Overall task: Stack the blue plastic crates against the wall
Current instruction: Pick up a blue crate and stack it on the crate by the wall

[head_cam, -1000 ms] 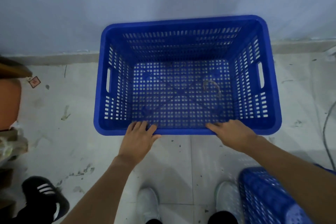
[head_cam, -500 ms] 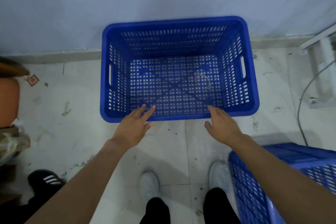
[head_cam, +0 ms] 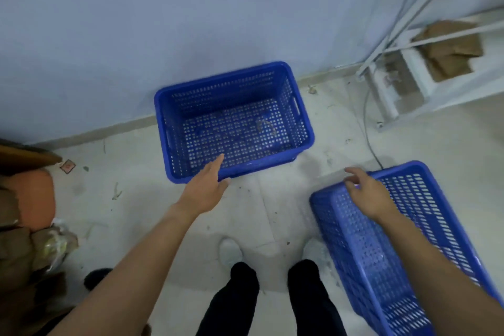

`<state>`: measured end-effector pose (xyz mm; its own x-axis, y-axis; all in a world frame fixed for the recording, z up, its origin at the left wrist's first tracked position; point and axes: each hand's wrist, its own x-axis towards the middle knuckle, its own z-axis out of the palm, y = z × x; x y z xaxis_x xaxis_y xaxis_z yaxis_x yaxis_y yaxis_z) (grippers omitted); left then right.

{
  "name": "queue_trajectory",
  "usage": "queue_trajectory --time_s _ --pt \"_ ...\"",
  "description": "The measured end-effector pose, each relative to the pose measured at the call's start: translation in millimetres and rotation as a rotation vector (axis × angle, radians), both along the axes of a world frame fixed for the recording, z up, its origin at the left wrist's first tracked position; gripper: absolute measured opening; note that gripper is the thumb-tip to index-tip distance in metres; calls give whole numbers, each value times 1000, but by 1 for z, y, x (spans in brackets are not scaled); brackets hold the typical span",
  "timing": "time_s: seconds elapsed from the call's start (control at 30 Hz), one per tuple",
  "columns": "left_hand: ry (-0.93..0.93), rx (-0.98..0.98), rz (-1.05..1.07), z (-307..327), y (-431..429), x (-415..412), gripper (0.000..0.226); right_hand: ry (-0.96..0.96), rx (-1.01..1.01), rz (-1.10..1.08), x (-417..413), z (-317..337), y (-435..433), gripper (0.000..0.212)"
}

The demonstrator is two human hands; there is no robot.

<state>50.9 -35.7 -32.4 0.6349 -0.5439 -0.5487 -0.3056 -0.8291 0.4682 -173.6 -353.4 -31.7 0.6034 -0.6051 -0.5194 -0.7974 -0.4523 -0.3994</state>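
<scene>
A blue perforated plastic crate (head_cam: pixel 297 106) stands upright on the floor with its far side against the pale wall. My left hand (head_cam: pixel 207 188) hovers flat at its near rim, fingers apart, holding nothing. A second blue crate (head_cam: pixel 362 251) lies tilted on the floor at the lower right. Over that crate's upper edge is my right hand (head_cam: pixel 365 194), fingers spread and slightly curled, with no grip that I can see.
A white metal frame (head_cam: pixel 403 73) with brown cardboard and a grey cable (head_cam: pixel 366 128) stands at the right by the wall. Brown and orange bags (head_cam: pixel 30 199) pile up at the left edge. My feet (head_cam: pixel 230 252) stand on dirty floor between the crates.
Both hands have come off the first crate's near rim. My right hand has swung right to the second crate, and the view has pulled back and turned right.
</scene>
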Motion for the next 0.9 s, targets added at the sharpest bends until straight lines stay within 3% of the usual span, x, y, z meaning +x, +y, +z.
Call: queue_trajectory --time_s 0.17,0.4,0.57,0.73,0.9 --pt "55 -8 -80 48 -68 -66 76 2 -74 -97 -85 48 -28 37" --pt "39 23 -279 64 -164 -187 63 -10 -80 -238 -239 55 -71 38" --pt "21 108 -350 46 -219 -296 41 10 -3 -328 -378 43 -94 38" --pt "60 205 -453 10 -251 -405 40 58 153 -366 -482 11 -99 43" --pt "79 392 -496 -62 -262 -479 48 77 128 -396 -528 -42 -111 41"
